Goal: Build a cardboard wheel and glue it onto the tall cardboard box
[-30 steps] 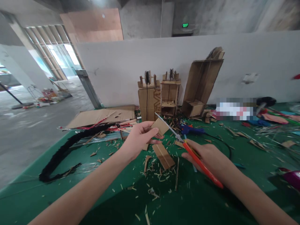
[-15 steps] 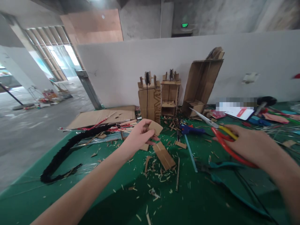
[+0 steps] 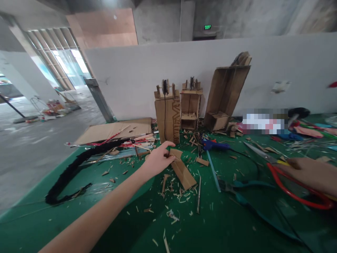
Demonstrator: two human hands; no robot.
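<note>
My left hand [image 3: 160,159] is low over the middle of the table, thumb and forefinger closed on a small cardboard piece [image 3: 176,153]. Just beyond its fingertips lies a cardboard strip [image 3: 184,175], which the small piece partly overlaps in view. At the right, my right hand [image 3: 312,173] is on the scissors [image 3: 275,170], whose handles are red and yellow. Their blades point away to the left, low over the table; whether they touch it I cannot tell. Part of the right hand's grip is hidden.
Teal-handled pliers [image 3: 237,191] lie near the right hand, and a blue glue gun [image 3: 214,145] farther back. Cardboard structures [image 3: 168,116] stand along the white partition [image 3: 126,80]. Scraps litter the green table [image 3: 126,218]; a black fuzzy strip [image 3: 71,175] curves at the left.
My right hand has moved right and down with the scissors, toward the tabletop. My left hand has lowered slightly, bringing the small cardboard piece down by the strip's far end.
</note>
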